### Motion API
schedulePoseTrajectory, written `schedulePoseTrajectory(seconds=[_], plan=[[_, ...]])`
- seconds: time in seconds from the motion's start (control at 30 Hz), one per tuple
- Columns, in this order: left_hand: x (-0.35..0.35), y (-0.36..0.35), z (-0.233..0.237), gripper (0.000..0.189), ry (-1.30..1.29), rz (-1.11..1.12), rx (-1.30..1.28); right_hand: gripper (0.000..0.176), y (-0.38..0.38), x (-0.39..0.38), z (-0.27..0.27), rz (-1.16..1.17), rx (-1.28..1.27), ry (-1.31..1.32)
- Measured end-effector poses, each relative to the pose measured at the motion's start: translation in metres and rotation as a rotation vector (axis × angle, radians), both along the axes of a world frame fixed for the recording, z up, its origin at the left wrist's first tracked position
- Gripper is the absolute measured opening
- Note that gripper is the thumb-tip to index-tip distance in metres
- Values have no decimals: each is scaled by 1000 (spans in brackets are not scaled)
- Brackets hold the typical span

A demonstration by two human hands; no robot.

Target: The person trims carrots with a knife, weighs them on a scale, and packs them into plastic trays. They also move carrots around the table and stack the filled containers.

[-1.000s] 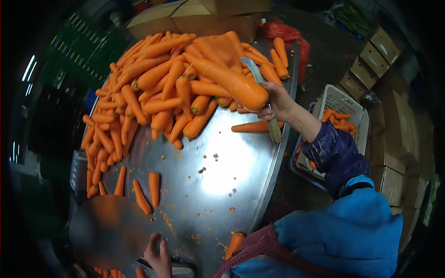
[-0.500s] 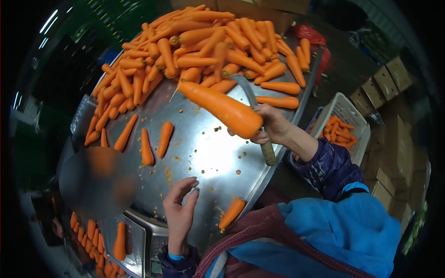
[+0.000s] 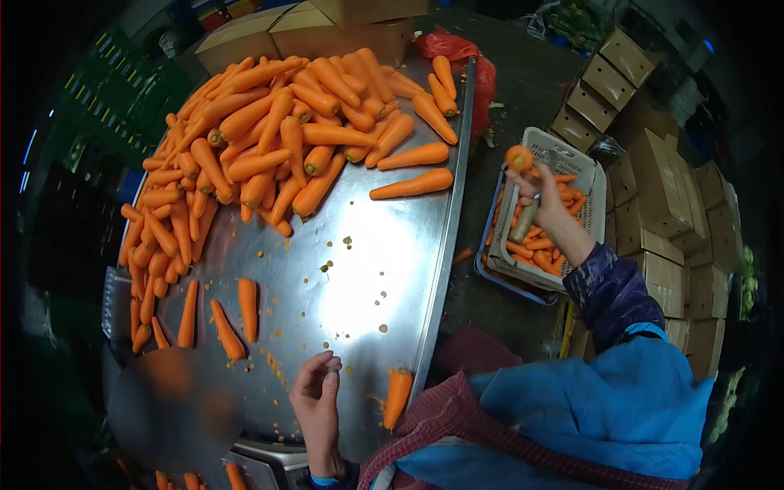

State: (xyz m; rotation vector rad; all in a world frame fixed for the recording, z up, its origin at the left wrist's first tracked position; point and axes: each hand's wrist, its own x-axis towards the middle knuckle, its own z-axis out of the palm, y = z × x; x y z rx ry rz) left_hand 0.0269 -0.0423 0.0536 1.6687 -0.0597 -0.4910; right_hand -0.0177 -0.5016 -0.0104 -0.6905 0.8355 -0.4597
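My right hand [image 3: 545, 196] is over the white plastic crate [image 3: 600, 196]. It grips a carrot [image 3: 518, 158], seen nearly end-on, together with a knife by its wooden handle [image 3: 525, 219]. The knife's blade is mostly hidden from this angle. My left hand [image 3: 317, 404] hovers above the near part of the metal table [image 3: 359, 302], fingers loosely bent, thumb a little apart, nothing seen in it. To its right, a single carrot [image 3: 398, 398] lies by the table edge. A big pile of carrots [image 3: 278, 122] covers the far side of the table.
Carrot trimmings [image 3: 273, 359] are scattered over the metal. Cardboard boxes [image 3: 661, 196] are stacked right of the crate, and more boxes [image 3: 327, 33] stand behind the pile. A red plastic bag [image 3: 482, 82] hangs at the far corner. A blurred round patch hides the lower left.
My right hand has carried the carrot and knife from above the table rightward to the crate. The view has turned right. My left hand stays low over the table, its fingers nearer the thumb.
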Motion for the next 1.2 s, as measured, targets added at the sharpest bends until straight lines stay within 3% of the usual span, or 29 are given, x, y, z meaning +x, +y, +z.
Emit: schedulePoseTrajectory(seconds=[0.03, 0.1, 0.2, 0.3, 0.47, 0.63, 0.7, 0.73, 0.83, 1.0, 1.07, 1.2], plan=[[1, -2, -2, 22, -1, -2, 0, 41, -12, 1, 3, -136, -37, 40], [4, -7, -7, 23, 30, 7, -21, 36, -26, 13, 0, -51, -331, 141], [9, -20, -9, 24, 41, 0, -1, 30, -38, 62, -12, 262, -754, 360], [12, -29, -9, 24, 53, 13, 22, 32, -63, 125, -44, 440, -1517, 482], [14, -35, -9, 24, 85, 75, 95, 41, -56, 186, -47, 623, -1695, 886], [15, -37, -9, 24, 97, 119, 86, 45, -63, 202, -54, 686, -1697, 843], [15, -38, -9, 24, 105, 131, 79, 50, -59, 194, -46, 682, -858, 409], [16, -38, -10, 24, 105, 142, 73, 56, -46, 181, -37, 684, -759, 284], [20, -40, -12, 23, 97, 98, 92, 62, 1, 148, 7, 834, -634, 74], [29, -54, 1, 28, 49, -18, -2, 65, 78, 122, 34, 1210, -547, -175], [31, -51, 0, 38, -44, -62, 0, 67, 113, 117, 35, 1289, -536, -272], [30, -51, 19, 68, -89, 75, -295, 73, 180, 103, 34, 1470, -587, -361]])
